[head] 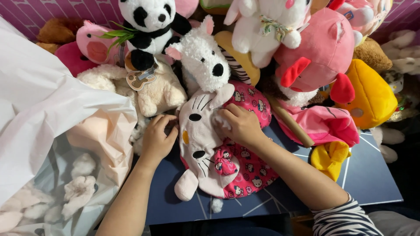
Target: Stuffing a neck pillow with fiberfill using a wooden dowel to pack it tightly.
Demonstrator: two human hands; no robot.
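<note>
- Plastic bag point(39, 109), white and partly see-through, fills the left edge; pale fluffy stuffing point(76, 192) shows through its lower part.
- Pink plush point(94, 43) and a brown one point(54, 29) lie at the top left, against the purple wall.
- Panda plush point(148, 26) sits above a cream teddy point(159, 89) that wears a small guitar-shaped tag point(141, 78).
- Left hand point(157, 135) rests with its fingers curled down at the left edge of the white cat plush, just below the cream teddy; whether it grips anything I cannot tell.
- White cat plush point(199, 135), flat and limp with black eyes, whiskers and a yellow nose, lies face up on the dark blue surface point(372, 175), in the middle of the view; its pink patterned back point(249, 170) spreads out to the right beneath it.
- White fluffy dog plush point(201, 57) with pink ears leans just above the cat's head.
- Right hand point(238, 124) has its fingers pinched together on the cat plush's upper right edge, clamped on the white fabric; a striped sleeve point(345, 220) shows at the elbow.
- Large pink plush point(319, 52) with red parts, a white plush point(262, 26) above it, and a yellow-orange plush point(367, 96) crowd the right side.
</note>
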